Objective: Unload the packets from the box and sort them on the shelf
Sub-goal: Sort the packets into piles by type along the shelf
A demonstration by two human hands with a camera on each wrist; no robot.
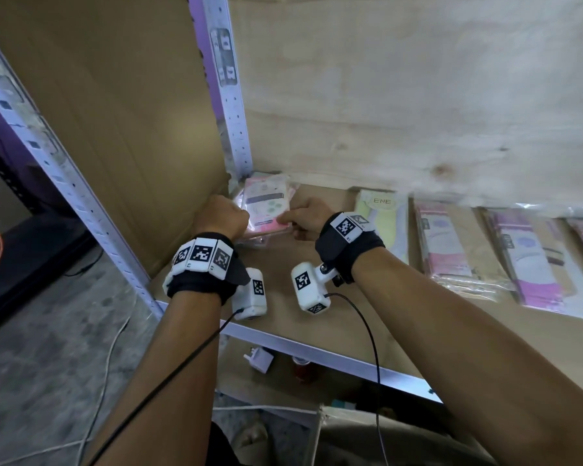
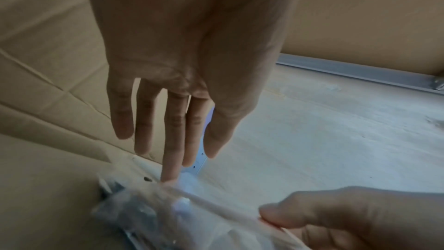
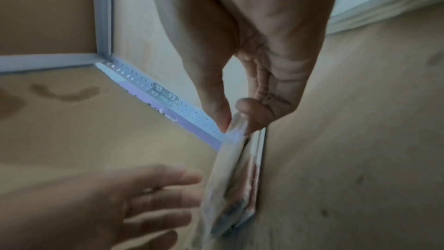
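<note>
A stack of pink packets (image 1: 266,206) lies in the back left corner of the wooden shelf (image 1: 367,314), against the metal upright. My right hand (image 1: 292,220) pinches the near edge of the top packet (image 3: 230,159) between thumb and index finger (image 3: 236,121). My left hand (image 1: 231,215) is at the stack's left side. Its fingers (image 2: 173,151) are straight, and the middle fingertip touches the clear wrapper of the packet (image 2: 168,206). The right hand (image 2: 336,216) shows at the lower right of the left wrist view.
Along the shelf to the right lie a yellow-green packet (image 1: 381,223) and rows of pink and purple packets (image 1: 448,243) (image 1: 532,260). A cardboard panel (image 1: 115,129) closes the left side behind the perforated upright (image 1: 229,105). A cardboard box (image 1: 367,432) sits below the shelf edge.
</note>
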